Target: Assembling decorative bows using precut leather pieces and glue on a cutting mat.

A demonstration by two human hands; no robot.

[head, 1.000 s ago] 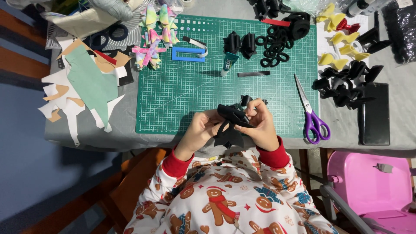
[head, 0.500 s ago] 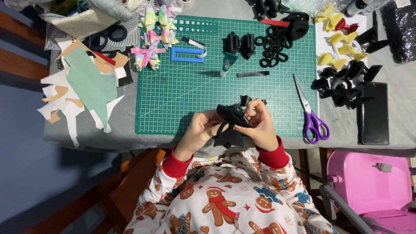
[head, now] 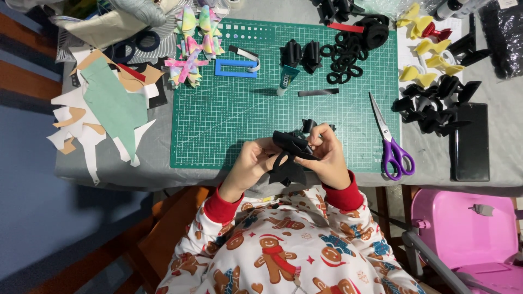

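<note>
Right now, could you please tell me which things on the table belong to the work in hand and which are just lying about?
In hand:
- black bow, held by both hands: left, right
- green mat under them

Lying about:
- scissors
- glue tube
- blue frame
- black rings
- pastel bows
- yellow bows
- paper scraps
- phone

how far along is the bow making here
Done, it seems: finished black bows lie at the top of the green cutting mat, and more black bows are piled to its right. In hand: the left hand and right hand fold a black bow piece together. Left, probably: fixing it, since the glue tube and purple scissors lie untouched.
</note>
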